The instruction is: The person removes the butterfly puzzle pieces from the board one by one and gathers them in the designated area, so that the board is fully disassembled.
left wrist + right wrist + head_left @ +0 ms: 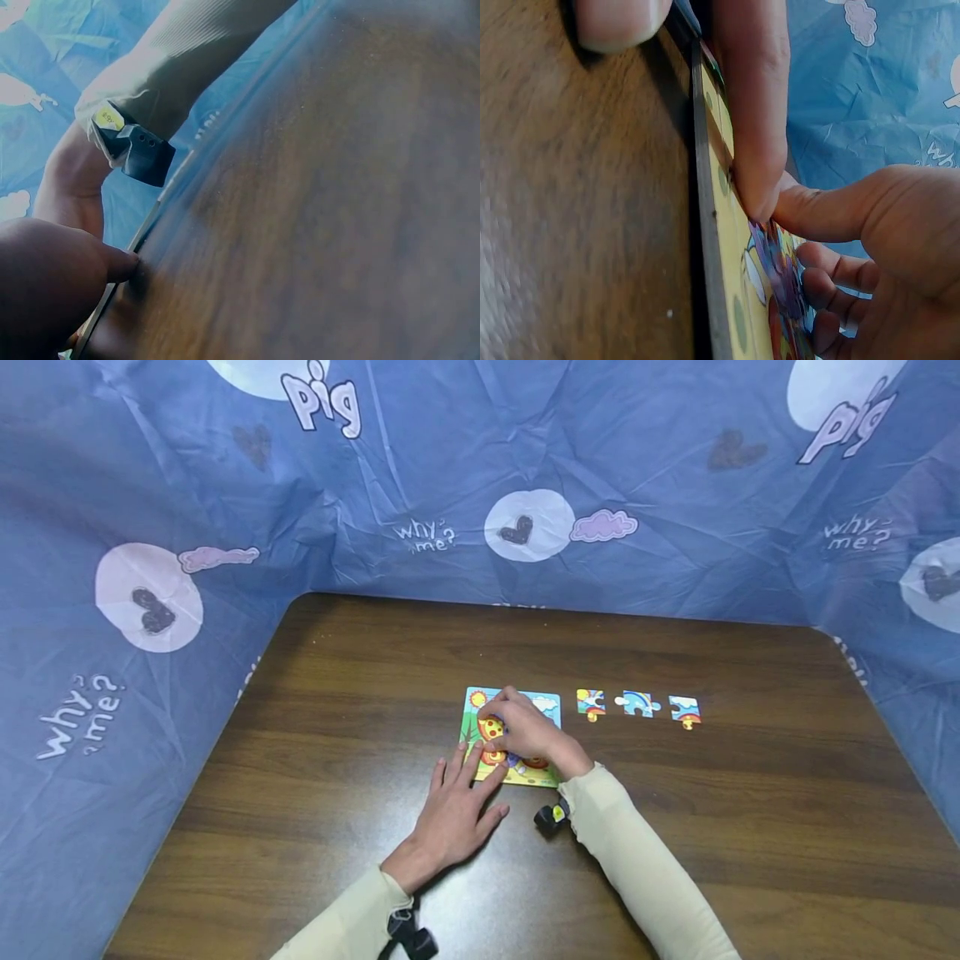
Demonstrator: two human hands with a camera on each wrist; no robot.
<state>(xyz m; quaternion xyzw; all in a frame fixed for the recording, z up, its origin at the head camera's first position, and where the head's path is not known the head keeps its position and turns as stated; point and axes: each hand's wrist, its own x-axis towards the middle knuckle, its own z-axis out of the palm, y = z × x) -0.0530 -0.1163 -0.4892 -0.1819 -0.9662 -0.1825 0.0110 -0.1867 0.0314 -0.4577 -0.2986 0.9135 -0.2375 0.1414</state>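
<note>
A colourful cartoon jigsaw puzzle in a flat tray (pixel 528 779) lies on the table. My left hand (pixel 453 817) has its fingers spread, their tips resting on the tray's lower left part. Over the middle of the puzzle, my right hand (pixel 528 731) curls its thumb and index finger round a red and yellow puzzle piece (pixel 491 729). From the right wrist view, the right thumb and fingers meet the puzzle surface beside a left finger (pixel 754 97); the right palm hides part of the picture. The left wrist view mostly shows the left thumb (pixel 112 262) and bare wood.
Three loose puzzle pieces lie in a row right of the tray: a left one (pixel 591 702), a middle one (pixel 637 703) and a right one (pixel 685 710). The brown wooden table (pixel 360 693) meets a blue printed cloth (pixel 420 468) at the back and sides.
</note>
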